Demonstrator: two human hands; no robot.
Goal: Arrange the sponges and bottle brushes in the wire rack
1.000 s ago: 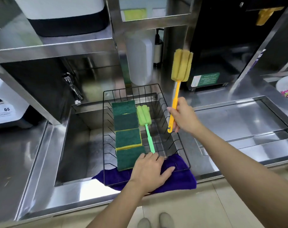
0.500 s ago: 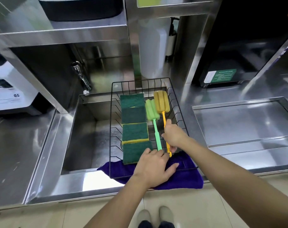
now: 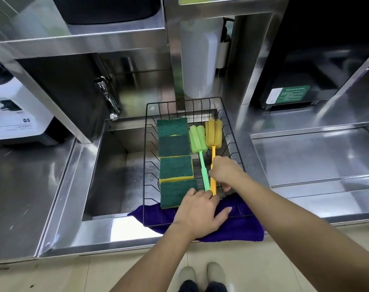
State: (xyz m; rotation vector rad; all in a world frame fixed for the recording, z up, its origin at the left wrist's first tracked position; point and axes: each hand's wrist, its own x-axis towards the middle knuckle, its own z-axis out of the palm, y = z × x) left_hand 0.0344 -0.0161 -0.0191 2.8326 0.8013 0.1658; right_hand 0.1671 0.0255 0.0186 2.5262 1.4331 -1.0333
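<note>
A black wire rack (image 3: 150, 131) spans the sink. Several green scouring sponges (image 3: 175, 167) lie in a column along its left side. A green bottle brush (image 3: 198, 142) lies to their right, foam head at the far end. An orange bottle brush (image 3: 213, 135) lies parallel beside it. My right hand (image 3: 225, 171) grips the orange brush's handle. My left hand (image 3: 198, 213) rests flat on the rack's near end, fingers spread, fingertips touching the green brush's handle end.
A purple cloth (image 3: 238, 228) lies under the rack's near edge. The steel sink (image 3: 108, 178) is open to the left, a faucet (image 3: 108, 98) behind it. A white bottle (image 3: 198, 60) stands behind the rack. A recessed steel tray (image 3: 310, 152) is on the right.
My right hand brought the orange brush down from upright above the counter and laid it in the rack beside the green brush. My left hand stayed on the rack's near end.
</note>
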